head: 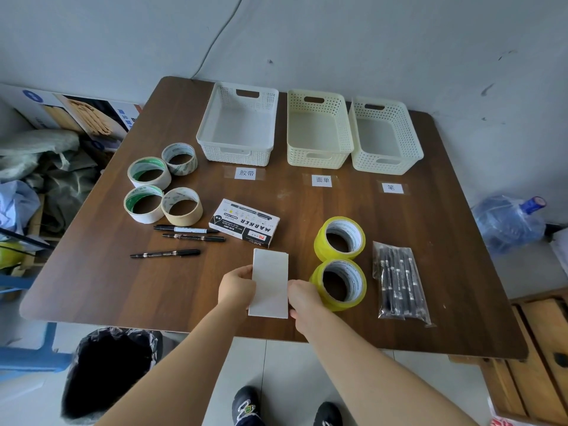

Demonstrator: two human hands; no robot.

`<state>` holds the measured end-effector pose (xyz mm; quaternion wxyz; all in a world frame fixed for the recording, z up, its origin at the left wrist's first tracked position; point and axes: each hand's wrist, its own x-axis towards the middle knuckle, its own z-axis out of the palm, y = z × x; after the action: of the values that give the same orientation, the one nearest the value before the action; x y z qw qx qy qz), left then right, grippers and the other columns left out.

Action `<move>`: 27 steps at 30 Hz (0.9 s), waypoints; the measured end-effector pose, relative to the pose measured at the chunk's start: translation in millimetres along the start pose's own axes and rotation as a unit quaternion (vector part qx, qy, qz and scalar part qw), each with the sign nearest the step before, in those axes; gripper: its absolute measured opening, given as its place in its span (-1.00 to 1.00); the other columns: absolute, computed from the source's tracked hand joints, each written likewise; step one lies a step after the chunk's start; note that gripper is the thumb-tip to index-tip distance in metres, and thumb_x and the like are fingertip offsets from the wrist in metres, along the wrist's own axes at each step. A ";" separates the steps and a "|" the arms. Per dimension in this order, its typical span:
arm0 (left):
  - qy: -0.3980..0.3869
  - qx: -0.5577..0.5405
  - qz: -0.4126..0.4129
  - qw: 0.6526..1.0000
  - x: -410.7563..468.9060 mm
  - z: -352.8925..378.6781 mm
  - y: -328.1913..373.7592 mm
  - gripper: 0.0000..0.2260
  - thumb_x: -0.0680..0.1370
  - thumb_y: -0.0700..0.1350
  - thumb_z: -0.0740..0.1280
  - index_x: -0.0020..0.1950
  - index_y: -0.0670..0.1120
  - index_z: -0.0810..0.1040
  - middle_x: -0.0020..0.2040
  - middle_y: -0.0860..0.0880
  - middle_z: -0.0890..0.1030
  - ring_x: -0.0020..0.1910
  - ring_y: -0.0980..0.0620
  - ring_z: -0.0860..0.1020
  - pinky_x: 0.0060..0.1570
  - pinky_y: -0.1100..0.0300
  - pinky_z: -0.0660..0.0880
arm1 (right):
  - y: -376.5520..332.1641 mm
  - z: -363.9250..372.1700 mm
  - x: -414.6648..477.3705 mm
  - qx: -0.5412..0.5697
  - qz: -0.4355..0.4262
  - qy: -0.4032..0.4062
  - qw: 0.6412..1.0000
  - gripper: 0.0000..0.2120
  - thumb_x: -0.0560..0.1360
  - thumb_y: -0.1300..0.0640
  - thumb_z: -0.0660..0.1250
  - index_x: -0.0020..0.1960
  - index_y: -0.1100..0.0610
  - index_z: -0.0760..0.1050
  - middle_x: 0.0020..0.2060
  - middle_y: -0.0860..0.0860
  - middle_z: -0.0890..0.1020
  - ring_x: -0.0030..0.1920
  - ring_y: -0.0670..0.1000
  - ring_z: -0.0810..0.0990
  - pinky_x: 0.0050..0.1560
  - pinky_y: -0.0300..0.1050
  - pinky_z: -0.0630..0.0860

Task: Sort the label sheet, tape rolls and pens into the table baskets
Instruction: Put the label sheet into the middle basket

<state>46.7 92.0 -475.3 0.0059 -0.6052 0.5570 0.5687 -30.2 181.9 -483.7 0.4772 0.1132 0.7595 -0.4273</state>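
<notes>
Apparently black pens (399,282) inside clear bag (378,259)

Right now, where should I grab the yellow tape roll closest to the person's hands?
Probably from above: the nearer yellow tape roll lies flat with its hole up, so pinch its right wall, fingers inside, thumb outside. The other yellow roll crowds its far side.

I seem to be in a plain storeroom or packing corner. My brown worktop (445,241) sits against a bare, scuffed grey wall (368,41), with baskets (316,159) at its far side, each with a paper tag. On the left are a printed cardboard box (76,112) and heaped sacks (46,155). On the right are a wrapped water jug (507,222) and wooden crates (538,348). A bin (107,373) lined in black stands near me on the tiled floor (276,364).
</notes>
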 end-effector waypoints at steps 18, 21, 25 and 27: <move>0.053 0.015 0.175 0.983 -6.9 -33.4 65.1 -0.62 0.59 -0.20 0.15 0.39 0.01 0.46 -0.09 -0.02 0.56 -0.24 0.04 0.45 -0.37 0.27 0.32 | -68.2 5.0 -39.6 0.006 -0.213 0.162 0.964 -0.80 0.47 0.18 0.40 0.07 0.06 0.67 0.01 -0.04 0.69 0.00 0.06 0.64 0.03 0.08 0.62; 0.055 0.019 0.184 0.981 -7.4 -34.8 81.3 -0.66 0.61 -0.16 0.17 0.36 0.00 0.50 -0.11 0.02 0.54 -0.26 0.05 0.45 -0.40 0.29 0.32 | -83.1 0.1 -41.1 0.015 -0.230 0.164 0.959 -0.81 0.48 0.19 0.40 0.08 0.10 0.67 0.01 -0.03 0.69 0.01 0.05 0.63 0.06 0.06 0.62; 0.040 -0.003 0.185 0.982 -7.7 -28.0 102.4 -0.67 0.62 -0.14 0.16 0.37 0.00 0.48 -0.01 -0.02 0.60 -0.19 0.03 0.54 -0.37 0.29 0.34 | -102.1 -9.6 -38.6 0.017 -0.242 0.170 0.955 -0.82 0.48 0.19 0.39 0.07 0.10 0.66 0.02 -0.01 0.69 0.02 0.05 0.63 0.07 0.06 0.62; 0.033 -0.017 0.185 0.982 -7.7 -22.4 112.8 -0.66 0.63 -0.14 0.16 0.40 -0.01 0.46 0.19 -0.04 0.60 0.08 -0.04 0.57 -0.22 0.26 0.40 | -113.0 -17.8 -35.3 0.014 -0.250 0.171 0.953 -0.81 0.48 0.19 0.39 0.08 0.10 0.66 0.03 0.00 0.69 0.03 0.05 0.63 0.09 0.03 0.61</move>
<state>-12.7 40.0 -391.4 -0.1274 -0.5101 0.6497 0.5491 -88.6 134.8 -390.4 0.2162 -0.0021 0.8279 -0.5176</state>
